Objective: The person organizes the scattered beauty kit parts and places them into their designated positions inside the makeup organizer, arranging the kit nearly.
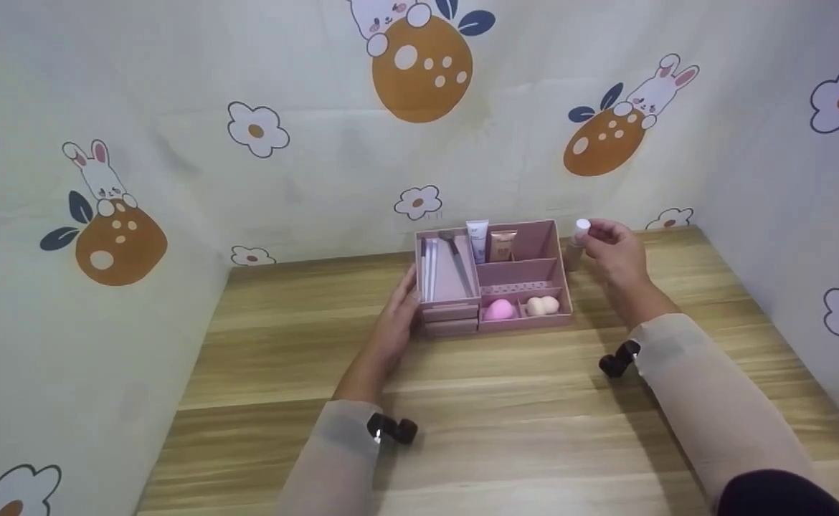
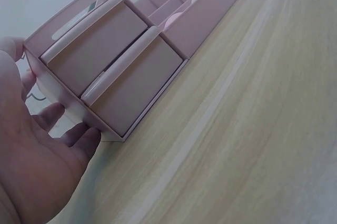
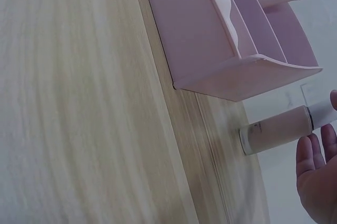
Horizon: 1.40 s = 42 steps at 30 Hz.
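Note:
A pink makeup organizer (image 1: 520,276) stands on the wooden table near the back wall. My left hand (image 1: 394,322) rests on its left side, fingers extended along the wall beside two drawers (image 2: 100,48). Just off the organizer's right side, my right hand (image 1: 619,258) pinches the white cap of a foundation bottle (image 3: 279,129). The bottle is upright, its base close to the tabletop. Inside the organizer are makeup brushes (image 1: 455,261), a white tube (image 1: 477,241), a BB cream tube (image 1: 502,247), a pink makeup sponge (image 1: 500,309) and a beige sponge (image 1: 542,306).
The wood-grain table (image 1: 520,423) spreads in front of the organizer. Cloth walls printed with rabbits, oranges and flowers enclose it at the back (image 1: 319,186) and on both sides. A small black camera (image 1: 392,428) is strapped on each wrist.

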{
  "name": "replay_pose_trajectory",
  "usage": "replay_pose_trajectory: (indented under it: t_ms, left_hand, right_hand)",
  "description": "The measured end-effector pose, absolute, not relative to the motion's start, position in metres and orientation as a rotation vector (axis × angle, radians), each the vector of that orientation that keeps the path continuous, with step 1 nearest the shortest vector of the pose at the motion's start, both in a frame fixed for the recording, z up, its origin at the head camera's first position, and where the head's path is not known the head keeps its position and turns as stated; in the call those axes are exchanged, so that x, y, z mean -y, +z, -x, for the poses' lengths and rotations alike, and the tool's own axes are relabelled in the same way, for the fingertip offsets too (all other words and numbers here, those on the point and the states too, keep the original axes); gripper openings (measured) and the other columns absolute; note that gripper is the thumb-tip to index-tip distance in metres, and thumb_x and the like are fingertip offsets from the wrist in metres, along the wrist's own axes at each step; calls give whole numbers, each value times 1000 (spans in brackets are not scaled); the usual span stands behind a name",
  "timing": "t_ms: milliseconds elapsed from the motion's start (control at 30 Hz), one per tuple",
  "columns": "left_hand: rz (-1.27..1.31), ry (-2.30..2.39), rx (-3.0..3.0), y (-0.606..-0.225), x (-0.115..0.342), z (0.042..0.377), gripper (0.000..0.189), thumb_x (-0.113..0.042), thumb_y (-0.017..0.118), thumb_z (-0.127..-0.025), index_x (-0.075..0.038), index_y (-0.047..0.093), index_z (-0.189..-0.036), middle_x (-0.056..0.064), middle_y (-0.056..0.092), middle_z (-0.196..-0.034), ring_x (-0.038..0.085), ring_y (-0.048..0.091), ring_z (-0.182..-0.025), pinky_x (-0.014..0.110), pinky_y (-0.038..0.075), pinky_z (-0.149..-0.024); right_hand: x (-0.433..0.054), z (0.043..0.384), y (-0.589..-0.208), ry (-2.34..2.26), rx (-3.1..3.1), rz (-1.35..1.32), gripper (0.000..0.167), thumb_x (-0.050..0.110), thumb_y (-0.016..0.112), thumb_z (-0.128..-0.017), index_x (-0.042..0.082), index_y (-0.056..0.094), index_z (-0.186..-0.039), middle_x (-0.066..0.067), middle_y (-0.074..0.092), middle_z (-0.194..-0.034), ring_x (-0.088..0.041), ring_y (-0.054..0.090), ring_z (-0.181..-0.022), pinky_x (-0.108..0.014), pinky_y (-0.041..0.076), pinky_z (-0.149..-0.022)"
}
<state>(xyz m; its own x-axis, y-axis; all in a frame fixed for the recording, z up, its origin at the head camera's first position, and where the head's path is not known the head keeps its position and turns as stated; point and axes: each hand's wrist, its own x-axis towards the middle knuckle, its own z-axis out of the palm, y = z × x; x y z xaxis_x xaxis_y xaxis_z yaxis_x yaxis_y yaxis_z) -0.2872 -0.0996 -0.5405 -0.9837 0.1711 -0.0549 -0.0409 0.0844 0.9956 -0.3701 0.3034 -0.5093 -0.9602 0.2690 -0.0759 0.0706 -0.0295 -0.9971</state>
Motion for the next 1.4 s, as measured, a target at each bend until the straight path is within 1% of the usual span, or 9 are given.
replay_pose_trajectory:
  t_ms: [100, 167, 333, 433, 700, 933, 1067, 1233, 1400]
  left_hand:
    - [-129, 2013, -2195, -542, 99, 287, 59, -59, 48, -109, -53, 31, -165, -14, 20, -180, 25, 12, -169, 56, 16, -137]
    - [-137, 2021, -2185, -542, 99, 287, 61, -58, 48, -109, -49, 29, -167, -14, 20, -180, 25, 12, -169, 55, 17, -137]
    - [-168, 2032, -2186, -543, 99, 289, 63, -53, 47, -111, -42, 27, -169, -11, 21, -180, 24, 14, -169, 52, 17, -138]
    - [-187, 2043, -2181, -542, 99, 289, 62, -49, 46, -111, -41, 27, -170, -8, 21, -180, 24, 14, -169, 50, 16, -138]
    - [-175, 2042, -2186, -543, 99, 288, 57, -51, 46, -111, -50, 30, -166, -10, 22, -180, 23, 16, -169, 50, 17, -138]
    - [-190, 2041, -2193, -545, 99, 289, 58, -52, 46, -111, -48, 29, -167, -8, 22, -180, 26, 16, -169, 52, 16, -138]
    - [-180, 2021, -2211, -545, 100, 289, 57, -55, 46, -111, -53, 29, -165, -11, 22, -180, 25, 15, -169, 53, 15, -138]
    - [-164, 2012, -2214, -544, 100, 289, 53, -56, 46, -110, -60, 31, -161, -13, 22, -179, 24, 16, -169, 53, 16, -138]
    - [-142, 2047, -2149, -544, 100, 289, 56, -55, 48, -110, -56, 31, -163, -14, 23, -179, 24, 16, -169, 53, 19, -137]
  right_hand:
    - [-303, 371, -510, 2123, 2096, 376, 44, 17, 82, -95, 9, 64, -135, 1, 69, -125, -13, 63, -119, -39, 53, -118]
    - [-303, 372, -511, 2121, 2100, 390, 44, 17, 83, -95, 9, 65, -135, 1, 69, -125, -13, 63, -119, -38, 53, -117]
    - [-303, 372, -512, 2099, 2109, 394, 45, 15, 83, -94, 9, 66, -135, 4, 68, -118, -10, 63, -114, -23, 59, -99]
    - [-303, 372, -511, 2101, 2106, 381, 45, 13, 82, -95, 7, 65, -136, 4, 67, -116, -9, 62, -111, -20, 60, -93]
    - [-302, 368, -507, 2123, 2114, 378, 43, 13, 80, -96, 6, 64, -136, 3, 66, -117, -10, 62, -112, -25, 60, -102]
    - [-301, 369, -508, 2118, 2100, 373, 42, 13, 80, -96, 7, 64, -135, 4, 66, -118, -10, 62, -112, -25, 61, -100]
    - [-302, 369, -509, 2105, 2119, 364, 45, 17, 80, -97, 8, 63, -138, 2, 66, -123, -12, 62, -116, -32, 59, -108]
    - [-304, 365, -504, 2121, 2127, 356, 51, 27, 81, -97, 12, 62, -141, -1, 63, -132, -17, 60, -127, -41, 51, -121]
    - [-310, 364, -500, 2061, 2092, 248, 41, 19, 80, -97, 5, 66, -133, 2, 65, -116, -12, 62, -113, -21, 58, -100]
